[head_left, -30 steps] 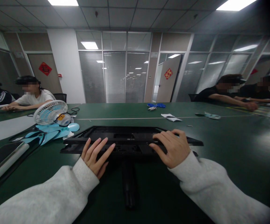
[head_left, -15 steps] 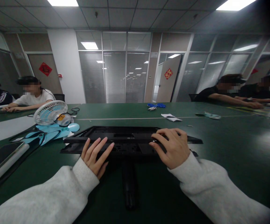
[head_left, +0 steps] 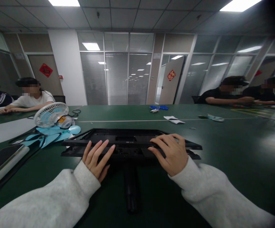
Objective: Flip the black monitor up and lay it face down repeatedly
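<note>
In front of me lies a black rectangular shell [head_left: 125,153], which looks like the back of a monitor, with a dark post [head_left: 131,190] running from it toward me. Over the shell sits a thin black frame [head_left: 130,143] with a small pale logo on its near bar; a gap shows between the two. My right hand [head_left: 170,152] pinches the near bar of the frame, right of the logo, between thumb and fingers. Fingers spread, my left hand [head_left: 98,160] rests against the near edge left of the middle. Its fingertips touch the bar, and the thumb points down.
To the left are a white fan [head_left: 51,114], light blue fan blades [head_left: 56,134], a cable and a white-edged device with a dark screen [head_left: 5,161]. Farther back lie blue gloves [head_left: 160,108], folded paper [head_left: 174,119] and a pale green item [head_left: 214,117]. People sit at both sides.
My right hand has moved slightly left, and the frame has shifted left with it. My left hand has hardly moved. A person on the right has drawn an arm back.
</note>
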Demonstrator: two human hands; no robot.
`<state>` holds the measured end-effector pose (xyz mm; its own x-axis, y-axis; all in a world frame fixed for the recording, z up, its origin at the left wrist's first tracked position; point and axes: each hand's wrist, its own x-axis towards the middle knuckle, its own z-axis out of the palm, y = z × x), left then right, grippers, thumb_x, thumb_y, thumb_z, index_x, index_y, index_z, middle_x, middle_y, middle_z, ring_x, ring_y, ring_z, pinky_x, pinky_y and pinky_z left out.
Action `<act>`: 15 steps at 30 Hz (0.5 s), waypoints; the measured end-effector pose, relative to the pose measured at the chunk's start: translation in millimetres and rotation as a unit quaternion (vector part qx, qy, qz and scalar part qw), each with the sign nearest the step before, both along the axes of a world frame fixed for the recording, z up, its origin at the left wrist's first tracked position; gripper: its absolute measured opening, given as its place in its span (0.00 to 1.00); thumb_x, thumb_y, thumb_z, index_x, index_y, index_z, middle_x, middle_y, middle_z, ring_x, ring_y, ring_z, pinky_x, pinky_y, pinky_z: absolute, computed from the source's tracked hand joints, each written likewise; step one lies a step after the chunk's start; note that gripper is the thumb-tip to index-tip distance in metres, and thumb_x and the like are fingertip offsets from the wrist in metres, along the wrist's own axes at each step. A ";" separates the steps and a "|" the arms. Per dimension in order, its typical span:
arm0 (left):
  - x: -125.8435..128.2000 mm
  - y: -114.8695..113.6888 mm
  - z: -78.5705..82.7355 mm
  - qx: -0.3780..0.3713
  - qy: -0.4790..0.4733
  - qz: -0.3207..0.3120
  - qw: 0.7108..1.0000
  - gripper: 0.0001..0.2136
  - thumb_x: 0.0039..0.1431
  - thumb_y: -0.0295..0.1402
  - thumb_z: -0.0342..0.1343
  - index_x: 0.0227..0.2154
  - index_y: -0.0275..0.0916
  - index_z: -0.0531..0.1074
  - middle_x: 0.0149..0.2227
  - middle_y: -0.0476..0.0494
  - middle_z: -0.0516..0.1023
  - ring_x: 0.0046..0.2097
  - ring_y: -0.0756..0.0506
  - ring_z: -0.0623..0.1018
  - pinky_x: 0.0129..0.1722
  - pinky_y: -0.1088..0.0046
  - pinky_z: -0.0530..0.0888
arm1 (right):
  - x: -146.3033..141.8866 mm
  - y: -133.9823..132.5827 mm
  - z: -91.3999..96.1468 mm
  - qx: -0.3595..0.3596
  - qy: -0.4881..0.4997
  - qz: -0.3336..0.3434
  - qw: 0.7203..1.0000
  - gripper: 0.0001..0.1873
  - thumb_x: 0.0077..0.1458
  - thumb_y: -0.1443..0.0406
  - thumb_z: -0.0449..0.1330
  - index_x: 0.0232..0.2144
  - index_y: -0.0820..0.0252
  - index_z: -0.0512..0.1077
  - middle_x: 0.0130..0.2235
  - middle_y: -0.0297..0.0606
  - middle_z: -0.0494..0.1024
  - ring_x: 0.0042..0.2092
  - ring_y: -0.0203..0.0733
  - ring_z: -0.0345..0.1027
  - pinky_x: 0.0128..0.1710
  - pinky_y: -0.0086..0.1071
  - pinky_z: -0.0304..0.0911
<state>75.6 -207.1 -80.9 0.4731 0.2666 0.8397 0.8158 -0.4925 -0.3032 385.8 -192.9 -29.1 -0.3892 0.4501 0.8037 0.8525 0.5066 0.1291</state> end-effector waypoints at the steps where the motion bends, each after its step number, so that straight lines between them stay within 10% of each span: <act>1: -0.1 0.1 -0.1 0.001 0.000 0.001 1.000 0.26 0.60 0.33 0.53 0.62 0.41 0.60 0.62 0.35 0.62 0.62 0.35 0.63 0.63 0.47 0.54 | -0.9 -0.5 -0.2 -0.001 0.000 0.001 1.000 0.12 0.61 0.58 0.56 0.39 0.58 0.73 0.39 0.38 0.75 0.42 0.43 0.66 0.51 0.44 0.46; 15: -0.2 0.0 0.0 -0.010 0.003 -0.018 1.000 0.26 0.59 0.31 0.54 0.61 0.40 0.61 0.60 0.35 0.64 0.61 0.35 0.64 0.62 0.45 0.54 | -4.7 -4.8 -0.2 -0.009 0.007 0.023 1.000 0.12 0.59 0.57 0.57 0.38 0.60 0.73 0.37 0.38 0.75 0.41 0.44 0.65 0.48 0.43 0.51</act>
